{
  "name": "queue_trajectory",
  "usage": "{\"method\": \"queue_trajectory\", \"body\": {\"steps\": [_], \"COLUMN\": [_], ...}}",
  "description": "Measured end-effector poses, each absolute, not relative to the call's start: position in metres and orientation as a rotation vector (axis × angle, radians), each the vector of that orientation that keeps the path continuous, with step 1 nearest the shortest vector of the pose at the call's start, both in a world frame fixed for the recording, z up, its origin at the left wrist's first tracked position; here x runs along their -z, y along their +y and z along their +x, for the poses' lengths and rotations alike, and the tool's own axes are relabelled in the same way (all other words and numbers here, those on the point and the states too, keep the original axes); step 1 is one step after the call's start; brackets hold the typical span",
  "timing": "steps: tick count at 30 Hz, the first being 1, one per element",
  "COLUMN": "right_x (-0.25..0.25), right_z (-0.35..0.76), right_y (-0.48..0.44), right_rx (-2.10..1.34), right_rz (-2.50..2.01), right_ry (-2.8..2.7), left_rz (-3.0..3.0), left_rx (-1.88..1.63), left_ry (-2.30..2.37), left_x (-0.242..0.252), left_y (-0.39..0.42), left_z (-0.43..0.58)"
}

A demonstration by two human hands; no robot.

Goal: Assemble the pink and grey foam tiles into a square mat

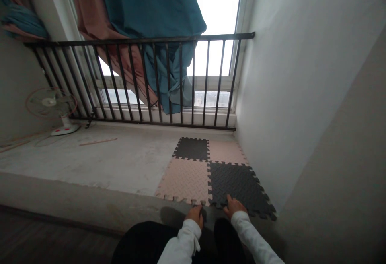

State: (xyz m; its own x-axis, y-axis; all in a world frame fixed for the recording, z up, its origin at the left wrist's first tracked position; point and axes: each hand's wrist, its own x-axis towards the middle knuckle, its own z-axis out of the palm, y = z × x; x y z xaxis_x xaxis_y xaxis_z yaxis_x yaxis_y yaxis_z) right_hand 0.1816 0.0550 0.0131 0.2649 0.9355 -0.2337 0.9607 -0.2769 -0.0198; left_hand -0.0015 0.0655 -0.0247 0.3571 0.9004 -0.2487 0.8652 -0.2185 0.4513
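Aligning tiles, I'd guess: my right hand (237, 207), thumb and index parted, touches textured black square foam tile (233, 181) ahead; left hand (195, 215), can't tell grip, textured pink square foam tile (185, 179) just beyond. Next likely needs steady pressure.

My one view: head-worn, above and in front of ledge (129, 167), facing window (220, 10), angled down. I get left hand (195, 215) and right hand (237, 206) near, at bottom; foam mats (186, 179) beyond; railing (169, 39) farther back.
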Motion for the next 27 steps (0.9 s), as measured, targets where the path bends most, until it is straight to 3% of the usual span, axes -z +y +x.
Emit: {"method": "queue_trajectory", "body": {"steps": [9, 19, 27], "right_x": [-0.016, -0.010, -0.024], "right_z": [0.180, 0.197, 0.226], "right_y": [0.028, 0.022, 0.093], "right_rx": [0.315, 0.258, 0.259], "right_rz": [2.339, 2.298, 2.250], "right_ry": [1.864, 1.926, 1.724], "left_rz": [2.143, 2.221, 2.044], "left_rx": [-0.243, 0.108, 0.219], "left_ry": [1.490, 1.497, 1.733], "left_x": [0.024, 0.003, 0.009], "left_y": [0.056, 0.052, 0.056], "left_z": [0.000, 0.007, 0.014]}}
